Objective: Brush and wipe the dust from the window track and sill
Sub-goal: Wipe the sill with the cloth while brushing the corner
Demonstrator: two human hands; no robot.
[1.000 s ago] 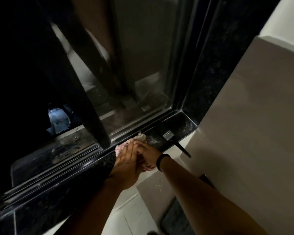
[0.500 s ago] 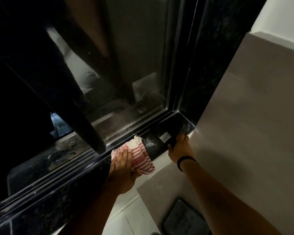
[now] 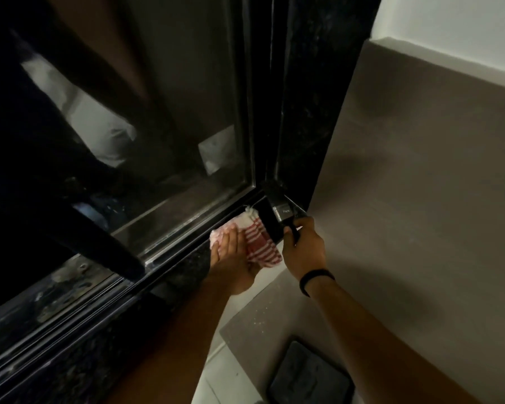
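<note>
2 bare hands work at the right-hand corner of a dark window. At far left the glass pane (image 3: pixel 164 118) shows only dim reflections, and below it the window track (image 3: pixel 169 252) runs as dark parallel rails slanting up toward the right. Just in front of the track lies the black speckled sill (image 3: pixel 105 330), glossy and dim.

The left hand (image 3: pixel 231 258) lies flat, palm down, on a red-and-white striped cloth (image 3: pixel 260 243), its fingers (image 3: pixel 231 237) stretched out and pressing rather than clenched; the cloth is spread on the sill just beside the track, with 1 end hanging over the sill's front edge.

Just right of the cloth, the right hand (image 3: pixel 303 249) is clenched round the dark handle of a paintbrush (image 3: pixel 277 214). The brush's metal ferrule shows pale, and its dark bristles point into the corner where the track meets the black side frame (image 3: pixel 303 112). A black band (image 3: pixel 315 277) circles that wrist.

Further right stands a grey wall (image 3: pixel 420 214). Low down, a dark flat object (image 3: pixel 309 377) lies on the floor.
</note>
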